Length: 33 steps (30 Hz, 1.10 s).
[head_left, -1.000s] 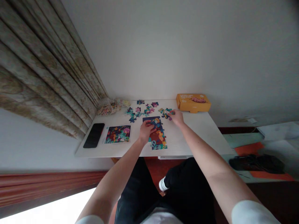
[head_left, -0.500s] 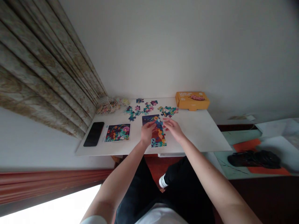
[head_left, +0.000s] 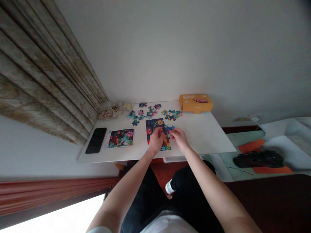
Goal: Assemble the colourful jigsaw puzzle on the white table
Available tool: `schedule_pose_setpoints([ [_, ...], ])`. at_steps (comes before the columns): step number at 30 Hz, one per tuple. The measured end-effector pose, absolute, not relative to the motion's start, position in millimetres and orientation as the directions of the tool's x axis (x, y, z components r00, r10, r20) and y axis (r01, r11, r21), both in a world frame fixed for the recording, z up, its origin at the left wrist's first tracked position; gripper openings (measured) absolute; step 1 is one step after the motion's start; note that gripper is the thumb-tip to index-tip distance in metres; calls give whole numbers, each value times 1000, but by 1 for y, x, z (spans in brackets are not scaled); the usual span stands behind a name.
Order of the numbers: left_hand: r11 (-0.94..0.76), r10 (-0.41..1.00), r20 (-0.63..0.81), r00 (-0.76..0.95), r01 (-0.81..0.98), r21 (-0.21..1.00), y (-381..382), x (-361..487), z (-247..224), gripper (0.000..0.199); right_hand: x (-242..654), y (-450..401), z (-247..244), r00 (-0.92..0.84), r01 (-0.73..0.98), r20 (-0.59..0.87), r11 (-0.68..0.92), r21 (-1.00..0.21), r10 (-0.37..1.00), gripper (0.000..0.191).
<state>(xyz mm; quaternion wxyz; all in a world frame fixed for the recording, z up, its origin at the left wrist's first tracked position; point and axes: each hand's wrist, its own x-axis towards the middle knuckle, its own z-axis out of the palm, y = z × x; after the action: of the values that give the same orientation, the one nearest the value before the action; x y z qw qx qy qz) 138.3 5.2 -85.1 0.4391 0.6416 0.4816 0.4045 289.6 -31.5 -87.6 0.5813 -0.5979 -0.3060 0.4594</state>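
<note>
two hands sit at the same spot on the part-built jigsaw puzzle [head_left: 152, 129], which lies flat on the white table [head_left: 206, 136] near its front edge, dark blue and orange, and is the one busy place in view. the left hand [head_left: 156, 139] sits over the middle of the puzzle, its fingers [head_left: 159, 131] drawn together and curled down on the pieces; whether they clamp one or only press cannot be told at this size. the right hand [head_left: 179, 138] sits just beside it, with its fingers [head_left: 174, 131] bunched together at a small blue piece [head_left: 170, 127] on the puzzle's right edge; that piece looks pinched, but the fingertips are too small to be sure. the gap between the hands is narrow, and neither hand is on the loose pieces [head_left: 172, 114], which lie scattered in small clusters further back on the table, towards the wall. to the left of the puzzle lies a printed picture card [head_left: 120, 138] in the same bright colours, and beyond it a black smartphone [head_left: 96, 140]. an orange cardboard box [head_left: 195, 103] stands at the back right corner, and a mesh bag [head_left: 109, 110] sits at the back left corner against a patterned curtain [head_left: 43, 64]. below the table, black trousers [head_left: 150, 194] cover the person's legs.
</note>
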Motion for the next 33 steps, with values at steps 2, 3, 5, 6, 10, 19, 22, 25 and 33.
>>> schedule_pose_setpoints([
  [2, -356, 917, 214, 337, 452, 818, 3, 132, -86, 27, 298, -30, -92, 446, -162, -174, -112, -980, 878, 55],
  [3, -439, 882, 241, 405, 518, 734, 1, 130, -86, 29, 302, -29, -93, 458, -171, -167, -98, -980, 873, 58],
  [5, -548, 823, 249, 511, 595, 588, -2, 126, -89, 34, 311, -28, -96, 452, -194, -158, -76, -978, 878, 61],
  [6, -578, 804, 244, 542, 616, 536, -4, 126, -90, 36, 315, -27, -96, 441, -199, -158, -76, -977, 884, 62],
  [10, -616, 781, 228, 581, 662, 427, -6, 125, -95, 39, 335, -23, -96, 376, -126, -154, -114, -985, 914, 61],
  [19, -646, 755, 214, 620, 645, 409, 0, 118, -98, 39, 356, 7, -94, 185, 203, -115, -153, -967, 976, 29],
  [22, -637, 763, 230, 604, 644, 424, -2, 118, -98, 38, 352, 15, -98, 179, 298, -94, -145, -943, 979, 16],
  [25, -639, 762, 233, 604, 645, 419, -3, 118, -97, 38, 349, 17, -103, 176, 384, -44, -109, -917, 983, 9],
  [33, -632, 768, 227, 599, 648, 426, -3, 119, -96, 38, 352, 13, -102, 171, 409, -53, -120, -905, 984, 20],
])
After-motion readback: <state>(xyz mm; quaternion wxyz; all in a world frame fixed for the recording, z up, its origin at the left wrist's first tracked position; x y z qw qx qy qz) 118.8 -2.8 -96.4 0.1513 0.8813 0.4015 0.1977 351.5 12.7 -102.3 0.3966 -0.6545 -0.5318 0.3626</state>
